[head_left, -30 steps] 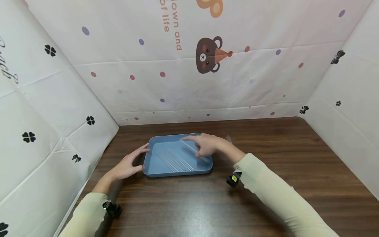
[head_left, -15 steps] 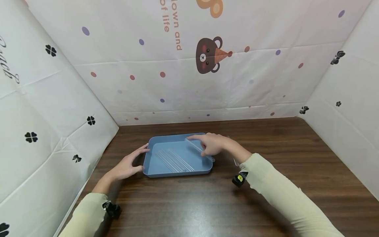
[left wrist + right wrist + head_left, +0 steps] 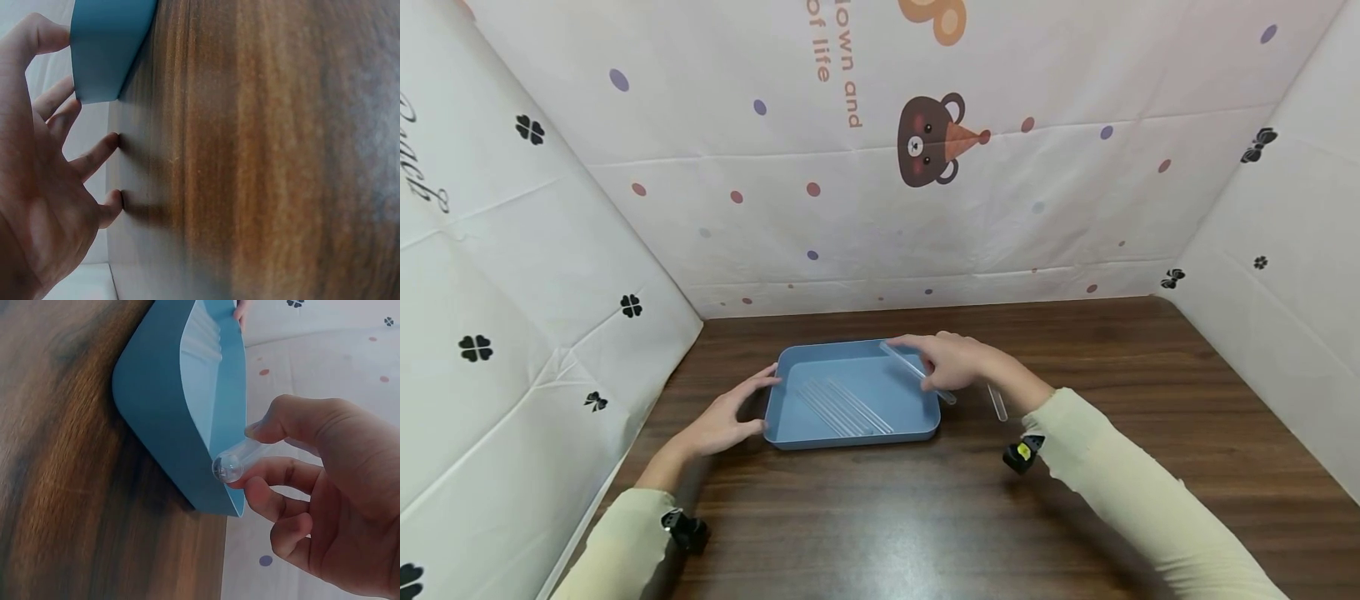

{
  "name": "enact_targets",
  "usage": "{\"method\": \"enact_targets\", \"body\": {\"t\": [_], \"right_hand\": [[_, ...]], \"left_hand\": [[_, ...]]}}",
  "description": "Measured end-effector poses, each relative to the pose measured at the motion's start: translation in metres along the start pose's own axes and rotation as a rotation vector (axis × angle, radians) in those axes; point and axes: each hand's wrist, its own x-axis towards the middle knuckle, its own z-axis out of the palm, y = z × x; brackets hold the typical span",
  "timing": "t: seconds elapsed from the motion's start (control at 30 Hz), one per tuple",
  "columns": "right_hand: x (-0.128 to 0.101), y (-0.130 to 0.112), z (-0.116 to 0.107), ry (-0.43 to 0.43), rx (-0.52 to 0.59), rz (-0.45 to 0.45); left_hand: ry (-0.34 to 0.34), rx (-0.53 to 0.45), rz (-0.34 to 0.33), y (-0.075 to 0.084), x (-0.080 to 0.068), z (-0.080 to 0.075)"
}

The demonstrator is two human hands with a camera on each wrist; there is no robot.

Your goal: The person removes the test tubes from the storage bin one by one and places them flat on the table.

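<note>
Pinched between thumb and fingers of the right hand (image 3: 955,360): a clear glass tube (image 3: 917,372), lifted at a slant over the right rim of the blue tray (image 3: 850,433), rounded end toward the near right. Seen from the right wrist, same tube (image 3: 232,464) end-on, thumb above and fingers (image 3: 275,472) curled beneath, just over the tray's (image 3: 162,425) edge. Resting flat inside the tray, left of centre, several more clear tubes (image 3: 842,407), side by side and slanted. Lying on the wooden table (image 3: 1075,467) just right of the tray, close under the right wrist, one more tube (image 3: 997,402), apart from the tray wall.

Spread and relaxed against the tray's left side, the left hand (image 3: 722,415), thumb at the near corner, fingertips at the far part of that wall; nothing gripped. From the left wrist, fingers (image 3: 94,156) fanned beside the tray's blue corner (image 3: 106,44), lower fingertips touching the table (image 3: 262,162).

Behind and to both sides, white cloth walls (image 3: 925,217) printed with dots, a bear (image 3: 934,137) and black clovers.
</note>
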Motion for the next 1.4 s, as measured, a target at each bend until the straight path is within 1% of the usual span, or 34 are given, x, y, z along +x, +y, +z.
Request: {"method": "enact_targets", "body": {"t": [0.23,0.5,0.87,1.17,1.4], "right_hand": [[-0.009,0.003,-0.003,0.052,-0.011,-0.007],[-0.019,0.013,-0.003,0.077,-0.026,-0.026],[-0.039,0.025,0.0,0.125,-0.026,0.012],[-0.055,0.032,-0.001,0.16,-0.024,0.053],[-0.062,0.039,0.001,0.182,-0.021,0.093]], "left_hand": [[0.003,-0.003,0.002,-0.001,-0.001,0.0],[0.006,0.001,0.012,0.0,-0.001,0.0],[0.016,0.007,0.025,0.0,-0.001,0.001],[0.011,-0.002,0.003,0.001,0.0,0.001],[0.01,-0.003,0.003,0.003,-0.001,0.001]]}}
